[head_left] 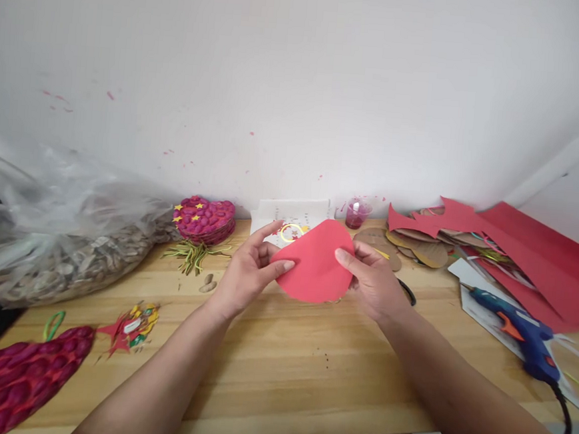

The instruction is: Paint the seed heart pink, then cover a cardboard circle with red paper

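Here, from left to right: one clear plastic bag [58, 232] of pale seed shells lies at the left end of the tabletop [282, 370]; in front of it lie one magenta shell-covered piece [10, 382] and one small red star ornament [128, 328]. Farther back sits one stack of magenta pieces [204, 219] dotted with yellow stars, with two loose shells [207, 283] near it. At centre, the left hand [248, 270] pinches the left edge of the single red paper cutout [316, 262], and the right hand [372, 280] pinches its right edge, holding it just above the tabletop. The cutout looks thin, light and flexible, and probably creases easily, so its margins are the best place to grip it. To the right lie a pile of brown cardboard shapes [418, 244], several red sheets [532, 256] and one blue glue gun [521, 332]
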`<state>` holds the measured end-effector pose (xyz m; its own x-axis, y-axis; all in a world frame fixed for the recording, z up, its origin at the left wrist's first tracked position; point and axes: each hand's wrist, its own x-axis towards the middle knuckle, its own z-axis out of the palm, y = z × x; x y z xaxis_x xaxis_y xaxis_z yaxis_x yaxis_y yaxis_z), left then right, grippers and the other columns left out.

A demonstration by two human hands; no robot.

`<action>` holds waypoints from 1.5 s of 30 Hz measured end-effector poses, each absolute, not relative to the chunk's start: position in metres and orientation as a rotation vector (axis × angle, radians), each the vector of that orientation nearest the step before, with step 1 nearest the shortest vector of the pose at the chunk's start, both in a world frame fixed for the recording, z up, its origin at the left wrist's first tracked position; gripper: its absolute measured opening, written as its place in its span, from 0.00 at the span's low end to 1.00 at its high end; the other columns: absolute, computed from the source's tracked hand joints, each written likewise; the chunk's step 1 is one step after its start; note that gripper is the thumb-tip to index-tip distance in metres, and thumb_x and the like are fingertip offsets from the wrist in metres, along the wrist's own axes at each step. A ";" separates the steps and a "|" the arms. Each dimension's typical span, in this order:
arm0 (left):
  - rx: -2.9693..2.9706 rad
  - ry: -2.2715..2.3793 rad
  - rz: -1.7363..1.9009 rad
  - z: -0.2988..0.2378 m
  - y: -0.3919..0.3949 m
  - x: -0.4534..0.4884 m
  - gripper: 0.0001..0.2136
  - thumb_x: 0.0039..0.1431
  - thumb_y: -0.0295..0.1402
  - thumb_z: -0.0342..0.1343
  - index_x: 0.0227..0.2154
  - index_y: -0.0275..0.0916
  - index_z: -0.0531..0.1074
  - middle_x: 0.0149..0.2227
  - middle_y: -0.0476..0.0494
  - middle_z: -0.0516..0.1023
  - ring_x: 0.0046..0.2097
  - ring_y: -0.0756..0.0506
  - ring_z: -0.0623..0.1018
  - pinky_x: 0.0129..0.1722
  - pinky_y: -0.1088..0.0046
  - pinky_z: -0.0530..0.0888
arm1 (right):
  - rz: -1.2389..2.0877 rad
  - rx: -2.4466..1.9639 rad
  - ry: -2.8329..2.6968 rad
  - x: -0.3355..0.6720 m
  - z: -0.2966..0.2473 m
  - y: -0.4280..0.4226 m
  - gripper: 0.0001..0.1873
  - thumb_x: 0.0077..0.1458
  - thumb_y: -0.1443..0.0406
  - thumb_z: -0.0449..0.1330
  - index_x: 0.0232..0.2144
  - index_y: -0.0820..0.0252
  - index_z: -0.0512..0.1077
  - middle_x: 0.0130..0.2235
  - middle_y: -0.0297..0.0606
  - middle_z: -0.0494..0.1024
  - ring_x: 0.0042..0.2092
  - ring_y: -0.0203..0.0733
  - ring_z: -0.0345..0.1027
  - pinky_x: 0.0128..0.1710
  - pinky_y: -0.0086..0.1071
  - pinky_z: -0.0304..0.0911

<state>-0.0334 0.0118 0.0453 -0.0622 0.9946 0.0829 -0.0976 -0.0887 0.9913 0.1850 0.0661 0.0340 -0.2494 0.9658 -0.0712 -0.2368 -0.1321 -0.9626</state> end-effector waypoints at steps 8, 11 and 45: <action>1.121 0.990 1.457 0.051 0.006 -0.030 0.42 0.47 0.35 0.73 0.66 0.52 0.64 0.35 0.49 0.80 0.38 0.47 0.79 0.42 0.68 0.77 | 1.712 -1.057 -0.951 0.186 0.035 0.071 0.22 0.37 0.53 0.77 0.31 0.55 0.76 0.31 0.35 0.80 0.27 0.37 0.69 0.23 0.30 0.61; 1.166 0.970 1.467 0.051 0.006 -0.030 0.32 0.50 0.35 0.71 0.60 0.49 0.73 0.40 0.46 0.82 0.41 0.45 0.80 0.45 0.66 0.78 | 1.745 -1.058 -0.929 0.185 0.036 0.071 0.21 0.37 0.54 0.77 0.31 0.55 0.76 0.32 0.35 0.81 0.28 0.38 0.69 0.22 0.30 0.61; 1.113 1.048 1.299 0.036 0.013 -0.032 0.29 0.44 0.28 0.73 0.52 0.38 0.73 0.47 0.42 0.80 0.41 0.47 0.79 0.41 0.69 0.78 | 1.612 -0.975 -1.140 0.184 0.036 0.065 0.24 0.42 0.50 0.74 0.34 0.58 0.72 0.27 0.28 0.73 0.22 0.29 0.60 0.18 0.26 0.52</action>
<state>-0.0315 0.0127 0.0364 0.0159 0.9992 0.0376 -0.1753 -0.0342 0.9839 0.1836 0.0654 0.0363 -0.2782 0.9556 -0.0974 -0.2266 -0.1639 -0.9601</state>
